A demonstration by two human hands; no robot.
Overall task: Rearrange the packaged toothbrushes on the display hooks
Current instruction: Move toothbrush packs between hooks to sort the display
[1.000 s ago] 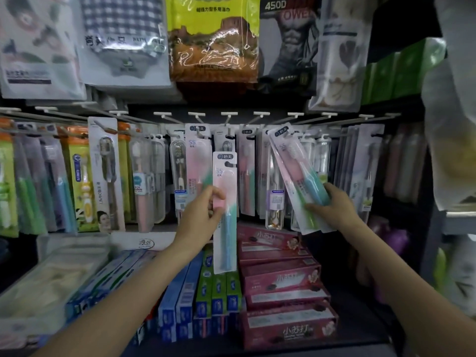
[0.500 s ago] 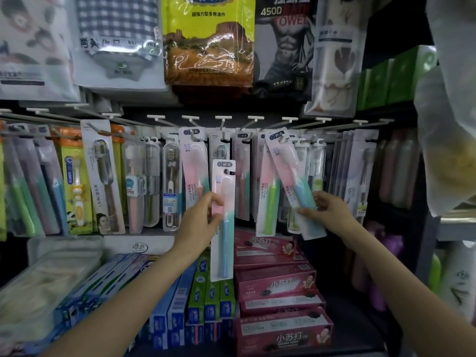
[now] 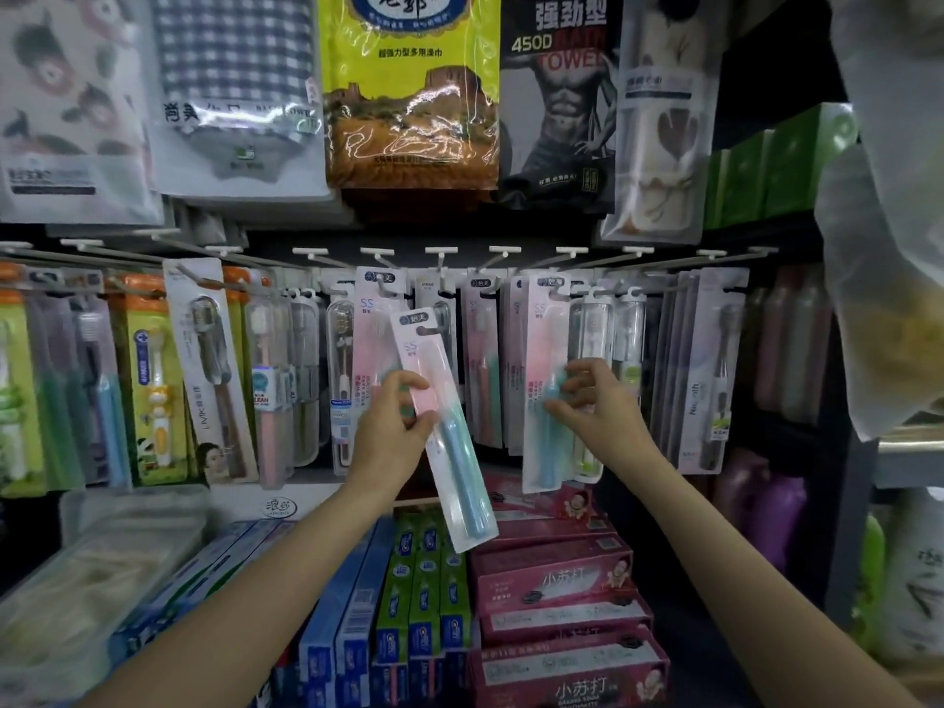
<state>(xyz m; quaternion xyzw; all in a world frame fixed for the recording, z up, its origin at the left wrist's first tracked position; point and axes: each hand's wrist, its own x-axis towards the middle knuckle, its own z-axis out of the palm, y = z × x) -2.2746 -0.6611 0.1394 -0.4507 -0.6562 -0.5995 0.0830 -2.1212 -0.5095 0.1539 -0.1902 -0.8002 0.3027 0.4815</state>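
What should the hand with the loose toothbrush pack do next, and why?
Probably lift the pack toward a hook and thread its hanger hole on. The left hand grips it tilted, off any hook and below the row, while the right hand is at a pack already hanging. I can't tell which hook is meant.

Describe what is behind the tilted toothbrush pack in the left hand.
Behind the tilted pack gripped by the left hand hangs a matching pink pack and a clear-cased one. Their lower parts and the shelf edge are covered.
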